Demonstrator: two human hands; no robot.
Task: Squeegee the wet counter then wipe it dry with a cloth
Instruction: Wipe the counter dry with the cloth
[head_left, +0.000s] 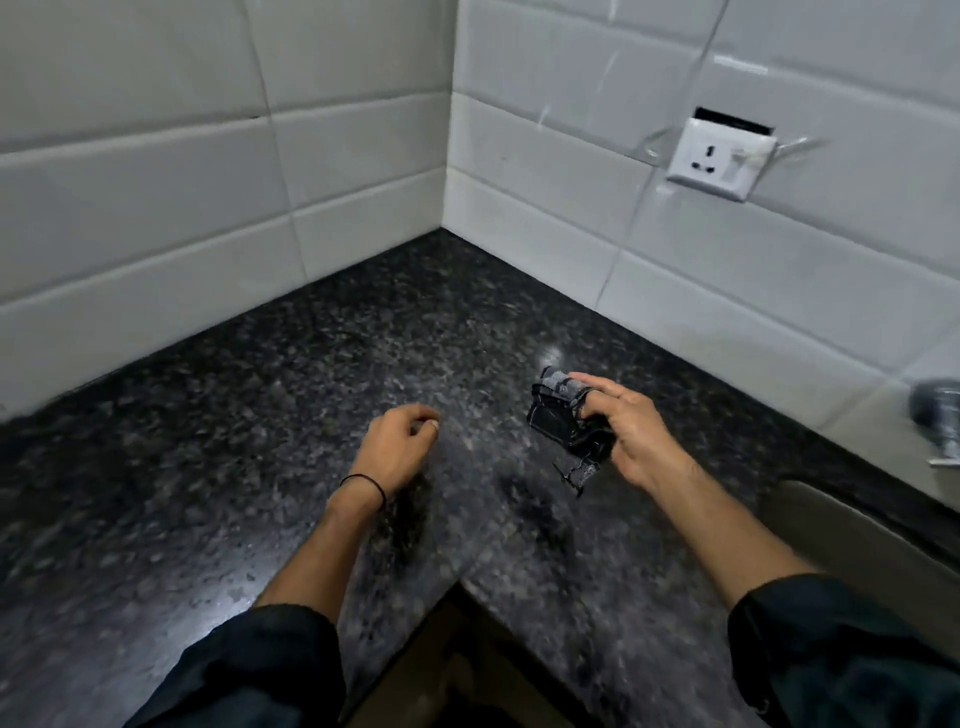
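No squeegee in sight, so I judge squeegeeing done and drying barely begun: my right hand (631, 431) grips the bunched dark cloth (563, 415) just above the still-glistening tabletop (234, 467), my left hand (400, 447) loosely curled, holding nothing.

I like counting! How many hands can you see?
2. The left hand hovers empty over the counter; the right hand holds a dark cloth nearer the sink side.

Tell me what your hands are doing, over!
Right hand gripping a bunched dark cloth above the counter. Left hand loosely curled, empty. No squeegee in sight. Nothing in the way.
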